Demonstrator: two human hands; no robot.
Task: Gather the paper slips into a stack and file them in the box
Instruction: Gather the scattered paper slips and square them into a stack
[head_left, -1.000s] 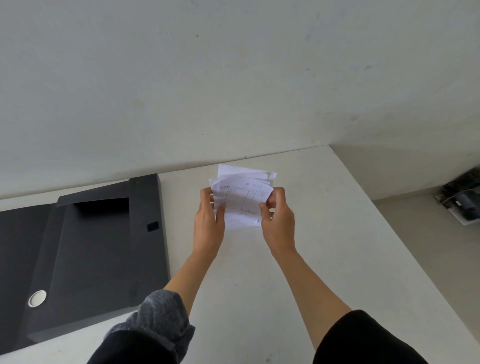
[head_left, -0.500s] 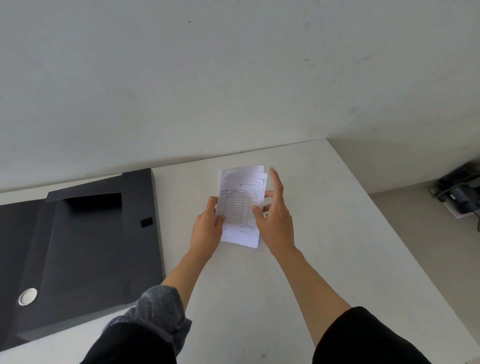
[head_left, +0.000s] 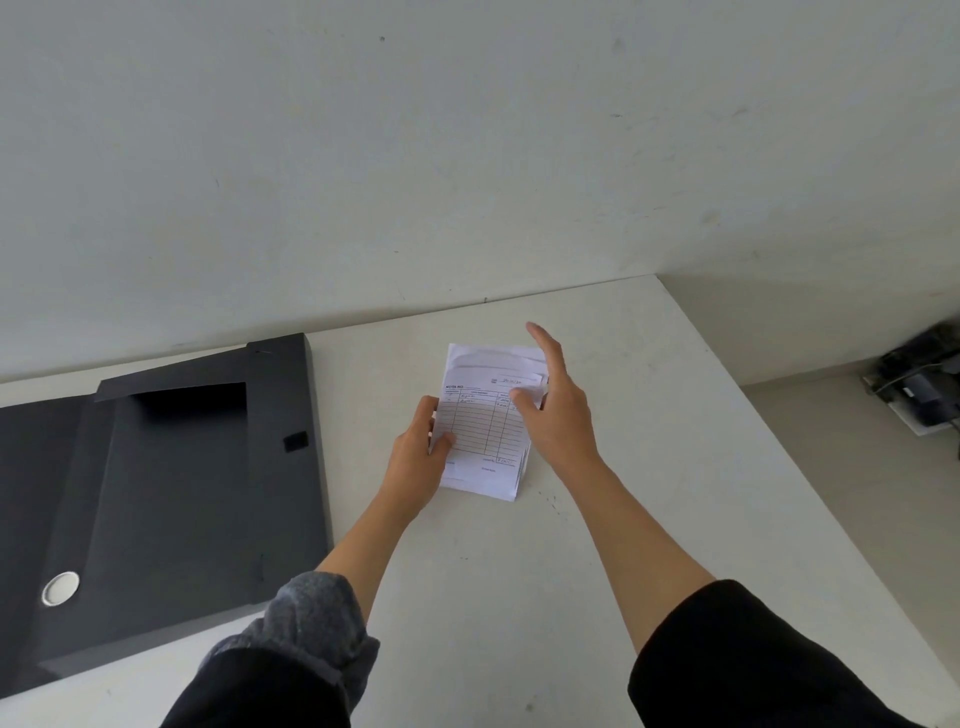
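A stack of white paper slips, the top one printed with a ruled form, is held upright just above the white table. My left hand grips its left edge, thumb on the front. My right hand rests flat against the stack's right edge with the fingers straight and spread, the thumb touching the top slip. The black file box lies open on the table to the left of my hands, its flap folded back and its inside showing dark.
A silver ring is set in the box's spine at the lower left. The table's right edge runs diagonally; beyond it on the floor lies a dark device with cables. A plain wall stands behind the table.
The fanned, crosswise slips have been turned upright and squared into a neater stack. My right hand has let go its grip and opened flat against the stack's right side.
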